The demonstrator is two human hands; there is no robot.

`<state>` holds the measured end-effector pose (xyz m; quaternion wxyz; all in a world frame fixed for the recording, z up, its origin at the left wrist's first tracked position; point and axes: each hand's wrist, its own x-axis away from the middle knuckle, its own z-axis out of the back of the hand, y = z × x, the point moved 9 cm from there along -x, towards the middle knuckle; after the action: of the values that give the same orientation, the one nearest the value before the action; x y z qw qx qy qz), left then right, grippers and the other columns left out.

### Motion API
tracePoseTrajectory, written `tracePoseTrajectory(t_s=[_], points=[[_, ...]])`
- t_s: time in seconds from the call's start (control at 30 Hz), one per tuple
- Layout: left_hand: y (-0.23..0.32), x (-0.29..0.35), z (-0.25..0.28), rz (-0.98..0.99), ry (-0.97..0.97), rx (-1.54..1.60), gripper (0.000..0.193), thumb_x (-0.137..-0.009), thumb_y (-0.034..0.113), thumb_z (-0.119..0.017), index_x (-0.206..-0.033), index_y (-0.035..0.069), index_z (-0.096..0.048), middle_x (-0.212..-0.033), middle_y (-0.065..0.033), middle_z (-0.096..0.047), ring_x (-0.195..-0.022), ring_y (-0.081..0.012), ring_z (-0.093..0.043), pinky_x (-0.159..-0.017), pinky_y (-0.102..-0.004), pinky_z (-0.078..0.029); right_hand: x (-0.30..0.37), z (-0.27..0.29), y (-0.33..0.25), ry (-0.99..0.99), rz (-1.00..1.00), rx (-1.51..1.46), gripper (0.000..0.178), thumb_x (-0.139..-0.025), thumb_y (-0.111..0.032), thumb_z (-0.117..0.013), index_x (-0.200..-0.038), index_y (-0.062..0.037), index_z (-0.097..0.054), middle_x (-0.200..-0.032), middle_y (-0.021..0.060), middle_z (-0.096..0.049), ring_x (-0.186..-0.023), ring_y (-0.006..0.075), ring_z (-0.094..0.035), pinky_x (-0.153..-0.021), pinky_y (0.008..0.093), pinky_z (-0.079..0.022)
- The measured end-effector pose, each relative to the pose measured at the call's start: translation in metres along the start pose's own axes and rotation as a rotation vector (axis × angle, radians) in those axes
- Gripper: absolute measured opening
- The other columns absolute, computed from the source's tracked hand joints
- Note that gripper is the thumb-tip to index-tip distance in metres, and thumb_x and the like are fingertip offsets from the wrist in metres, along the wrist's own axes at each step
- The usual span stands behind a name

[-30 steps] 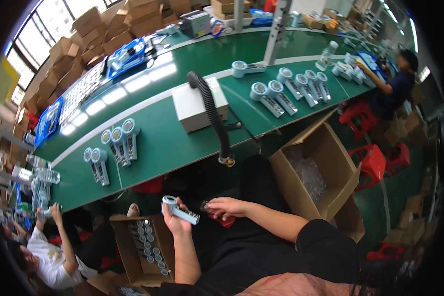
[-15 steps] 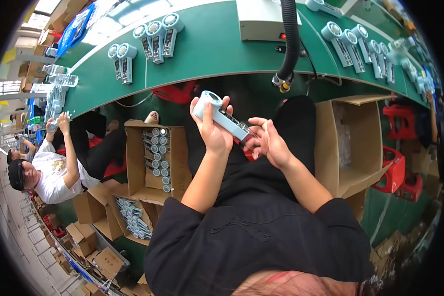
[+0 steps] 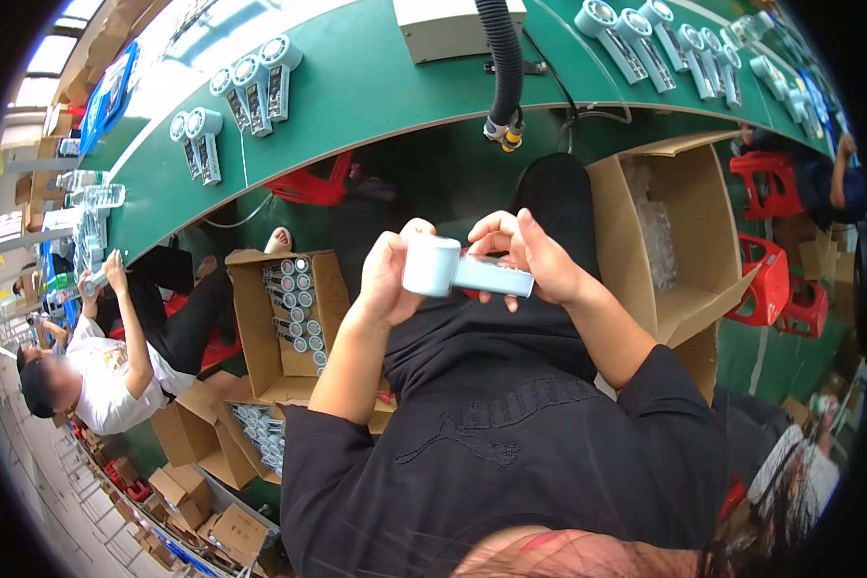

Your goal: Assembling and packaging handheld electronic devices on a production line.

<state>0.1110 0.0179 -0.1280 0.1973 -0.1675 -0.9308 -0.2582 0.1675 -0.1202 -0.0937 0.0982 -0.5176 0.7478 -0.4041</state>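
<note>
Though amid cartons (image 3: 698, 231) and hose (image 3: 501, 58), hands (image 3: 387, 275) on device (image 3: 432, 267)

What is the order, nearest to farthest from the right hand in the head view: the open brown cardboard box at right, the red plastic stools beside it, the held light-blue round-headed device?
1. Device, between both hands.
2. Box, right of the right hand.
3. Stools, farther right.
</note>
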Motion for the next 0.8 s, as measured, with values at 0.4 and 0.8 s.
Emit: tracePoseTrajectory(t_s=[0.4, 0.8], points=[[-0.032, 0.027, -0.039, 0.015, 0.095, -0.417, 0.055, -0.099, 0.057, -0.036, -0.094, 0.009, -0.063, -0.092, -0.0106, -0.066, -0.091, -0.0246, -0.063, -0.083, -0.0352, -0.047, 0.056, -0.022, -0.033, 0.334, 0.511, 0.822, 0.042, -0.107, -0.045, -0.044, -0.113, -0.0067, -0.061, -0.113, 0.0098, -0.057, -0.102, 0.022, -0.051, -0.094, 0.0351, -0.041], [-0.052, 0.11, -0.104, -0.198, -0.334, -0.712, 0.058, -0.103, 0.049, -0.038, -0.114, -0.004, -0.058, -0.108, -0.0276, -0.069, -0.105, -0.0347, -0.067, -0.093, -0.0408, -0.052, 0.152, -0.106, -0.062, 0.037, 0.907, 0.732, 0.042, -0.101, -0.051, -0.056, -0.1, -0.0095, -0.065, -0.105, 0.0071, -0.064, -0.094, 0.0274, -0.054, -0.088, 0.0399, -0.044]])
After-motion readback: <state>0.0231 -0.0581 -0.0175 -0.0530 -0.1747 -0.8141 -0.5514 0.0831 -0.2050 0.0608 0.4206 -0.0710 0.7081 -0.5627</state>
